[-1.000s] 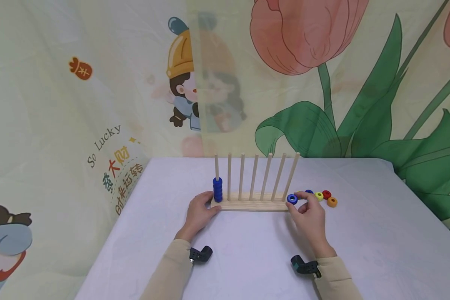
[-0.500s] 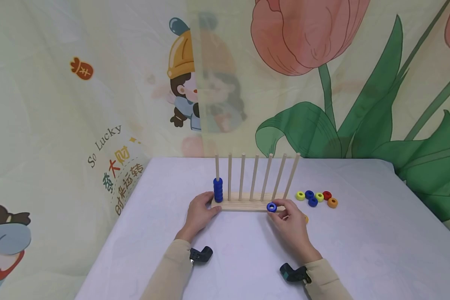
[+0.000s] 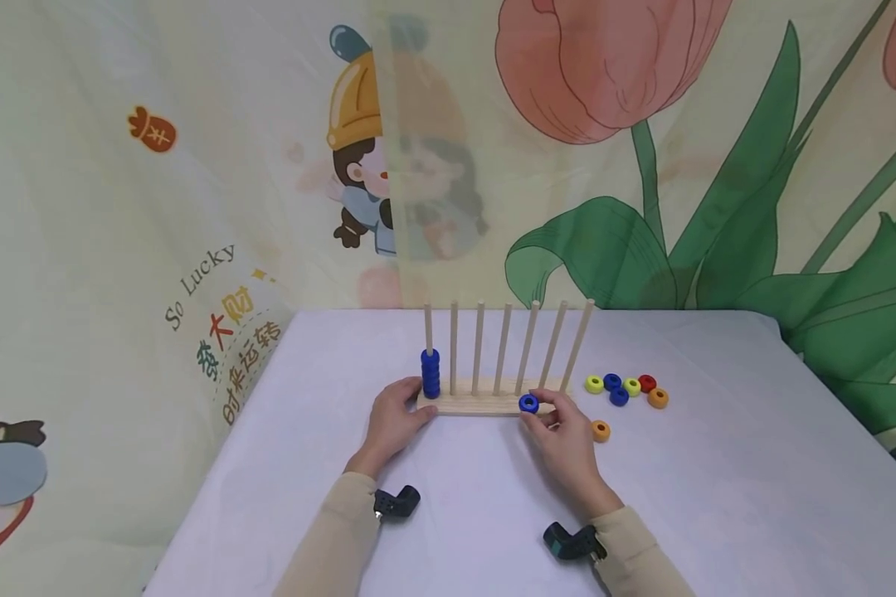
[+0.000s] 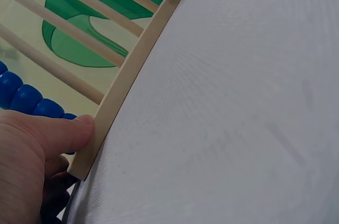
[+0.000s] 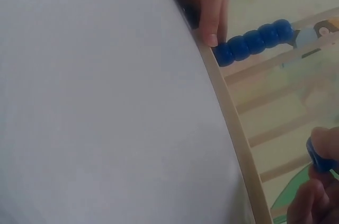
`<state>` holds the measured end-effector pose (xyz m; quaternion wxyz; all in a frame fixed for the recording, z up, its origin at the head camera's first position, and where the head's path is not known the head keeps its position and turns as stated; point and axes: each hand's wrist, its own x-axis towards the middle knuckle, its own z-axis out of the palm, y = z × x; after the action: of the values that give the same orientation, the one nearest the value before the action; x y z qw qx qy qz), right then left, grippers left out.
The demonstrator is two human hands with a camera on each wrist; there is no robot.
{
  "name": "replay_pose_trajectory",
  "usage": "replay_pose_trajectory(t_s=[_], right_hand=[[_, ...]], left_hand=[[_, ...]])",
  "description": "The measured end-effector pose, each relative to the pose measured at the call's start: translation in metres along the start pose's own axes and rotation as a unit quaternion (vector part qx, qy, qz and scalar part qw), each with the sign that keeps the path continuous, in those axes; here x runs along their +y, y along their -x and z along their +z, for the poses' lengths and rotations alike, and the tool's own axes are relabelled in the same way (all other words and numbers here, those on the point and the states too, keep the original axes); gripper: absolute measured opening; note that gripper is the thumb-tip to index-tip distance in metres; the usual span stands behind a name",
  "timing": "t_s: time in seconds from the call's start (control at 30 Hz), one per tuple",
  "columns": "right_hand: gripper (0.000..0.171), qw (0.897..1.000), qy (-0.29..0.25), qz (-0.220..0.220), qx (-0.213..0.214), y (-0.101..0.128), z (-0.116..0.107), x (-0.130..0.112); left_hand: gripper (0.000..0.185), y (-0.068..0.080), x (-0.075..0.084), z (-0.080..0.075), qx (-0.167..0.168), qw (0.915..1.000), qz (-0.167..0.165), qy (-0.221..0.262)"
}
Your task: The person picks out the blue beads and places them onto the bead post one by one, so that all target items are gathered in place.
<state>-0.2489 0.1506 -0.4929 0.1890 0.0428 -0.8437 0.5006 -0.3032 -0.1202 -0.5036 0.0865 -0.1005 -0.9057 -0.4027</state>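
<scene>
A wooden rack with several upright pegs stands on the white table. A stack of blue rings sits on its leftmost peg. My left hand grips the left end of the rack base, thumb pressed on its front edge. My right hand pinches one blue ring just in front of the rack, right of its middle. In the right wrist view the blue ring shows between the fingertips and the blue rings on their peg.
Loose rings lie right of the rack: a cluster of yellow, blue, red and orange ones, and a single orange ring nearer me. A printed cloth backdrop hangs behind the table. The table's left edge runs diagonally.
My right hand has carried the blue ring leftward from the ring cluster along the front of the rack. An orange ring it covered now lies in view. The left hand has stayed put.
</scene>
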Motion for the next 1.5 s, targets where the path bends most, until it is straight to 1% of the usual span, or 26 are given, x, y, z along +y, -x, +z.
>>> replay_pose_trajectory(t_s=[0.17,0.33,0.57,0.8,1.0,1.17,1.27,1.43,1.5], right_hand=[[0.036,1.000,0.006,-0.008,0.006,-0.004,0.002,-0.006],[0.035,1.000,0.013,-0.025,0.005,-0.010,0.006,-0.017],[0.031,0.998,0.001,-0.057,0.034,-0.026,0.010,-0.039],[0.030,0.995,-0.022,-0.091,0.020,-0.040,0.004,-0.064],[0.033,0.990,-0.038,-0.135,-0.001,-0.056,0.001,-0.091],[0.033,0.985,-0.058,-0.164,-0.016,-0.069,0.004,-0.116],[0.032,0.984,-0.067,-0.166,-0.019,-0.074,0.005,-0.129],[0.031,0.985,-0.085,-0.145,-0.027,-0.083,0.011,-0.145],[0.031,0.985,-0.083,-0.144,-0.034,-0.086,0.013,-0.148]], left_hand=[[0.056,-0.003,0.001,0.000,-0.002,1.0000,-0.006,0.001],[0.056,-0.002,0.001,0.001,-0.005,1.0000,-0.008,-0.002],[0.057,0.000,0.002,0.001,-0.001,1.0000,-0.003,-0.003],[0.056,0.000,0.004,0.003,-0.006,1.0000,0.002,-0.005],[0.056,0.002,0.005,-0.002,0.002,1.0000,-0.009,-0.004],[0.057,0.003,0.003,-0.006,-0.002,0.9999,-0.014,-0.007],[0.058,0.002,0.003,-0.006,-0.007,0.9998,-0.016,-0.011],[0.057,0.000,0.003,-0.003,-0.006,0.9998,-0.013,-0.013],[0.057,-0.001,0.003,-0.001,-0.005,0.9998,-0.012,-0.012]])
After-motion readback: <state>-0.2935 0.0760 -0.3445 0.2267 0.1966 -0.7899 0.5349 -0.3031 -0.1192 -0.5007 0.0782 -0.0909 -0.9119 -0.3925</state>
